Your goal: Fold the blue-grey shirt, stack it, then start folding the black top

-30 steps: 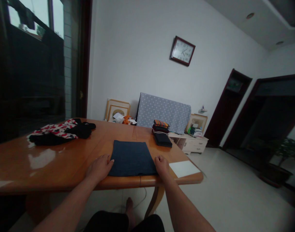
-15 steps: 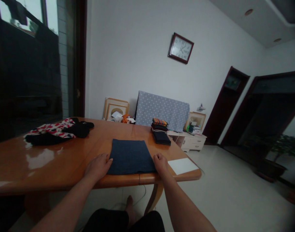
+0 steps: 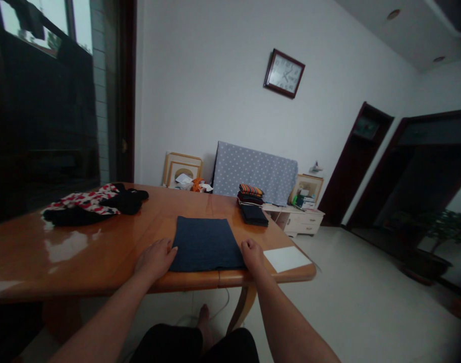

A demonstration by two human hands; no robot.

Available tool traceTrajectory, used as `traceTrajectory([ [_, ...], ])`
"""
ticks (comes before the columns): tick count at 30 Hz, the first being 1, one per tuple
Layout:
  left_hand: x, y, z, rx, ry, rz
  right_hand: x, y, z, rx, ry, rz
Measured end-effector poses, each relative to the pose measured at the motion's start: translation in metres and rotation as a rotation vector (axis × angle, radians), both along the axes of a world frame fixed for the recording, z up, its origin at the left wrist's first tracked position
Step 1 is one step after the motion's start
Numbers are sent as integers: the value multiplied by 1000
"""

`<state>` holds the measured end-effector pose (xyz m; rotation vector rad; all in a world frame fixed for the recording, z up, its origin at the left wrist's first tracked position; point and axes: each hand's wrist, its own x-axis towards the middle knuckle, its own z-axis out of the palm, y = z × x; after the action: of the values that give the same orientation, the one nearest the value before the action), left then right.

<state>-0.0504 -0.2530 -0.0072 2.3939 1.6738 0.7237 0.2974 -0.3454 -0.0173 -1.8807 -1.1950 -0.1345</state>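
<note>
A folded dark blue cloth point(image 3: 205, 243) lies flat on the wooden table point(image 3: 82, 252) near its front edge. My left hand point(image 3: 155, 258) rests on the table at the cloth's near left corner, fingers together and touching its edge. At the near right corner sits my right hand point(image 3: 252, 254), its fingers curled against the cloth's edge.
A white board point(image 3: 287, 258) lies at the table's right end. A stack of folded clothes point(image 3: 252, 205) stands at the far right, a heap of black and red-white garments point(image 3: 94, 204) at the far left. Beyond the table are picture frames, a dotted covered panel and a low white cabinet.
Both hands stay at the cloth's near corners; only the view has shifted slightly.
</note>
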Motion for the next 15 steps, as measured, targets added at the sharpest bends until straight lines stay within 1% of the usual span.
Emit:
traceTrajectory([
  [8,1,2,-2,3,-6,2,0,2,-1,-12,6,-22],
  [15,0,2,-3,17,2,0,1,3,-2,-5,-1,-10],
])
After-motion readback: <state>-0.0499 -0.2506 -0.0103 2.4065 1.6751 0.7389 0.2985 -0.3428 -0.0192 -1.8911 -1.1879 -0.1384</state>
